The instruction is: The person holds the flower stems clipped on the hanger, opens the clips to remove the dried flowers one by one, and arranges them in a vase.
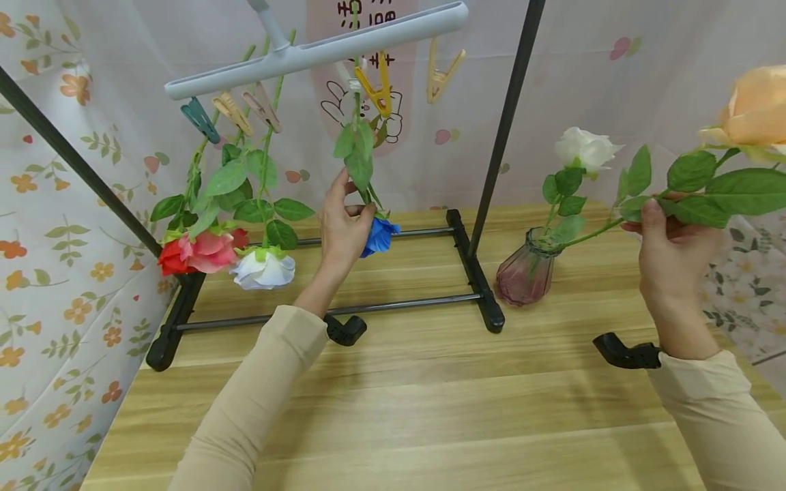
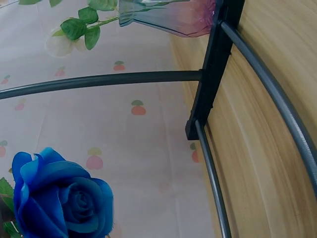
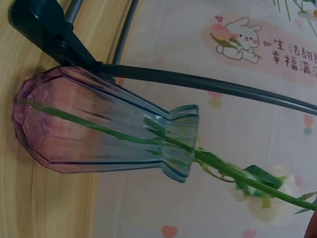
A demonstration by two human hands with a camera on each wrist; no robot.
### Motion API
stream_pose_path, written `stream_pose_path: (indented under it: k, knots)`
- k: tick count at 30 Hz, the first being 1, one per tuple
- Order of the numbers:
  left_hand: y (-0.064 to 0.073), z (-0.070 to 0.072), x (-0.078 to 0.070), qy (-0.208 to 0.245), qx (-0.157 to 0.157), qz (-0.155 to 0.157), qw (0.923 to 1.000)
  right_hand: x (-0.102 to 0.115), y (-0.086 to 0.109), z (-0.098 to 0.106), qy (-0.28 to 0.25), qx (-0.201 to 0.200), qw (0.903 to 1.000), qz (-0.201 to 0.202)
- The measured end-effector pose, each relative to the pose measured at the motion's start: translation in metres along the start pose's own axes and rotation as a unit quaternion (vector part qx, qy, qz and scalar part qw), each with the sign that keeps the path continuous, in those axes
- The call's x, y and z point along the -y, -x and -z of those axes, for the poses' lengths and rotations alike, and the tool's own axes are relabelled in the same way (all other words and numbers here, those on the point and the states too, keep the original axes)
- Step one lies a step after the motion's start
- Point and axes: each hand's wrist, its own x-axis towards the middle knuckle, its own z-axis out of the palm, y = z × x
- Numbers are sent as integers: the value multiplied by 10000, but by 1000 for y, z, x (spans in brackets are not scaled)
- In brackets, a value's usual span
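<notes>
Vase (image 1: 527, 274) count is one, and I see the right hand (image 1: 680, 259) gripping one peach rose (image 1: 757, 114), the left hand (image 1: 345, 230) pinching one blue rose (image 1: 379, 237).

Layout of the worktop (image 1: 430, 423), which spans the lower frame, with a printed cloth (image 1: 583, 75) behind. Left to centre: a rack (image 1: 505, 129) stands on the worktop. Upper centre-left: a hanger (image 1: 319, 54) crosses between the rack's posts; below its left half, under a row of clothespins (image 1: 232, 112), a group of roses (image 1: 211, 252) hangs head-down. Centre: the inverted rose (image 1: 381, 235) hangs below the hanger, the left hand (image 1: 346, 225) on its stem. Right of the rack's foot: a vase (image 1: 525, 276) holds the rear rose (image 1: 586, 149) and the stem of the outer rose (image 1: 752, 112), which slants to the upper right edge, with the right hand (image 1: 681, 252) along it.
</notes>
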Motion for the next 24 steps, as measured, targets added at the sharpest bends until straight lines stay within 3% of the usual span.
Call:
stream_pose_path:
  k: [5,11,19,24]
  knots:
    - [5,2,2,-20,29,-154,9999,-16,1,-1,240,218,9988,-355]
    - [10,3,6,-80,-55,-444,9990,-35,4,0,1013,388,9916,-703]
    - [12,6,7,-205,-36,-662,9976,-49,13,4,2242,579,9627,-1398]
    - [13,8,7,-230,-16,-739,9970,-53,17,6,2524,581,9511,-1682]
